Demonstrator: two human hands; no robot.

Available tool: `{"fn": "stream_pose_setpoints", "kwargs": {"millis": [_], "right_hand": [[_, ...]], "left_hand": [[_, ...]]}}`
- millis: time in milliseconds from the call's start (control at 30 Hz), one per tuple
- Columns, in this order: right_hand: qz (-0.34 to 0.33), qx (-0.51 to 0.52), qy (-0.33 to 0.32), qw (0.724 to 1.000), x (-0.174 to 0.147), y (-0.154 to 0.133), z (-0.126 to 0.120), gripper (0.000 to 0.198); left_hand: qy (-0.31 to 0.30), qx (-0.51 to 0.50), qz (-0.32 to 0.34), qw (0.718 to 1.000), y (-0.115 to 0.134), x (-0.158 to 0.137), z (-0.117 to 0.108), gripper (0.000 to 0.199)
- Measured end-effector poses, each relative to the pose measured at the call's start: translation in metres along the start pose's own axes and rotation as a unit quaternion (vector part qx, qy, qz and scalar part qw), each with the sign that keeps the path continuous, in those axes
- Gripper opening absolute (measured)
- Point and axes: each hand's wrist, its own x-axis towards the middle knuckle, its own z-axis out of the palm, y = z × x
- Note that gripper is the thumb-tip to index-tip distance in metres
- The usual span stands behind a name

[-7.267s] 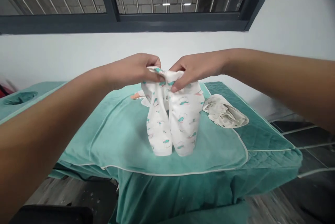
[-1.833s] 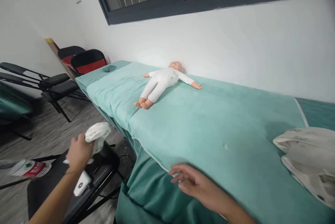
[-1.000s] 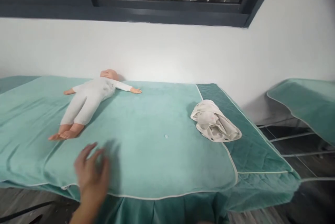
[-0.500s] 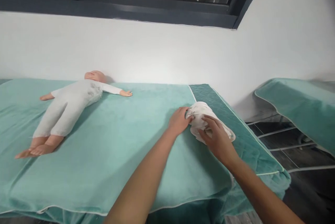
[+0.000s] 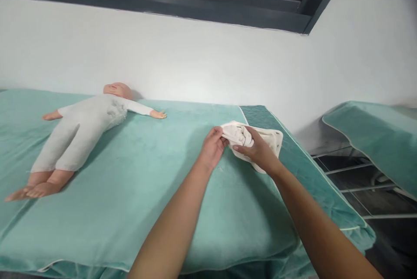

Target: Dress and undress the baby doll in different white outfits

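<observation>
Both hands are grasping the same cream cloth piece (image 5: 271, 140): the left hand (image 5: 212, 146) pinches its left end between the thumb and the fingers, and the right hand (image 5: 256, 149) is closed around its bunched middle part. This cloth piece is at the right part of the bed, over the place where the light green cover (image 5: 137, 192) meets the darker quilted cover (image 5: 295, 174). Its flat part spreads out to the right, beyond the right hand, and small dark dots are visible near its edge there. Whether its lower side touches the bed, I cannot tell. Well apart, on the left, one baby doll (image 5: 83, 129) in a white suit lies on its back on the light green cover, with the arms spread wide and the bare feet toward the lower left. Behind the bed stands a white wall (image 5: 182, 61), with a dark window frame (image 5: 202, 7) above. At the right side, another green cover (image 5: 371, 135) hangs near some pale bars (image 5: 353, 168).
</observation>
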Motion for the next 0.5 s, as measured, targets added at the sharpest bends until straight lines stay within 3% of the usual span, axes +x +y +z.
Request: {"fn": "stream_pose_setpoints", "kwargs": {"millis": [133, 233, 367, 500], "right_hand": [[0.088, 0.240, -0.071, 0.964, -0.003, -0.016, 0.016, 0.059], [0.091, 0.350, -0.030, 0.932, -0.001, -0.015, 0.020, 0.048], [0.046, 0.344, 0.067, 0.935, 0.003, -0.016, -0.006, 0.042], [-0.010, 0.213, 0.092, 0.973, -0.005, -0.018, -0.062, 0.048]], "left_hand": [[0.055, -0.045, 0.014, 0.997, 0.035, -0.002, -0.015, 0.013], [0.113, -0.054, -0.018, 0.992, 0.073, -0.005, -0.042, 0.018], [0.169, -0.021, -0.048, 0.984, 0.128, -0.017, -0.087, 0.023], [0.190, 0.002, -0.059, 0.980, 0.161, -0.034, -0.113, 0.023]]}}
